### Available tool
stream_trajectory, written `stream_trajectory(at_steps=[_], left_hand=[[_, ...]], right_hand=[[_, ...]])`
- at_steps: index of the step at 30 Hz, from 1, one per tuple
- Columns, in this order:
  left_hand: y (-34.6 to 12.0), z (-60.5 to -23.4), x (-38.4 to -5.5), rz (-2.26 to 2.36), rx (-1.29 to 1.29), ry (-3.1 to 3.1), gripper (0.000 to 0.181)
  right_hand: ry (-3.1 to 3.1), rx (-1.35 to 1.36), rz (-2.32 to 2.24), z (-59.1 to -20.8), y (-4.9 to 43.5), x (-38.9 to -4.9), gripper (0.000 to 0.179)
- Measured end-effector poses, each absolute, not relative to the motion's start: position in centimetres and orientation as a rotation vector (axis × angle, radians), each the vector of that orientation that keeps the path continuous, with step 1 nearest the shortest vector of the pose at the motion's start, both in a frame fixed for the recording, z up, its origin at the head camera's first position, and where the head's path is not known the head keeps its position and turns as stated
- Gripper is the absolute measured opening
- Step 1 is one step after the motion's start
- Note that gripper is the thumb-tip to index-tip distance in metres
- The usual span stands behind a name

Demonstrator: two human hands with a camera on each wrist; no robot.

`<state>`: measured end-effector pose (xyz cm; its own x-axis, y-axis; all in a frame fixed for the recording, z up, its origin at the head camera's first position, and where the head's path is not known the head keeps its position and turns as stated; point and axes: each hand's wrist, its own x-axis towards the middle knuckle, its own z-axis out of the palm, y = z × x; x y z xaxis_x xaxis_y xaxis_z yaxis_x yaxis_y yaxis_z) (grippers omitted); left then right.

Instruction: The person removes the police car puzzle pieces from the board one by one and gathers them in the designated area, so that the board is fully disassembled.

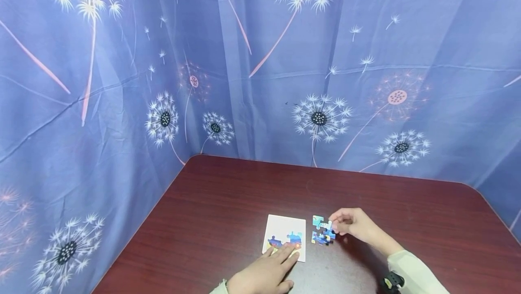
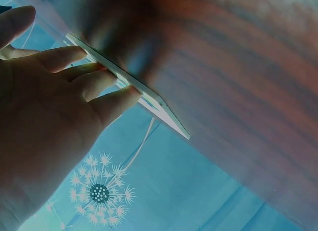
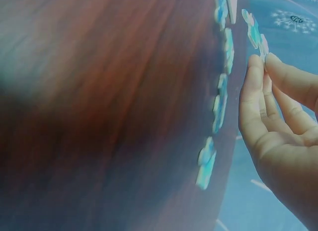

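Note:
A white square puzzle board (image 1: 286, 223) lies on the table, with a few colourful pieces (image 1: 295, 236) set along its lower part. My left hand (image 1: 264, 272) rests on the board's near part, fingers stretched out and covering some of the picture. From the side, in the left wrist view, the fingertips touch the thin board (image 2: 164, 112). To the right of the board my right hand (image 1: 360, 227) pinches a jigsaw piece (image 3: 252, 30) between thumb and fingertips, raised off the table. Several loose blue jigsaw pieces (image 1: 319, 238) lie just beneath and left of that hand.
The dark red-brown wooden table (image 1: 228, 194) has rounded far corners. A blue curtain (image 1: 260, 104) with a dandelion print hangs along the table's far and left sides. A dark watch-like band (image 1: 393, 281) is on the right sleeve.

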<state>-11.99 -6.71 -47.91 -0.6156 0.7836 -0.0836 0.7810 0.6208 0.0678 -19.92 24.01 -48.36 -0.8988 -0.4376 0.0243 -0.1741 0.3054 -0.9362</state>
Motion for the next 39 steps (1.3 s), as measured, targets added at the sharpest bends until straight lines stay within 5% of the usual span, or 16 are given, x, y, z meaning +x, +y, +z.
stream_trajectory(at_steps=[39], left_hand=[[-6.7,-47.4,-12.0,0.114,1.268,2.664,0.061]], right_hand=[[2.47,-0.608,-1.512,-49.5,25.2,-19.0,0.012]])
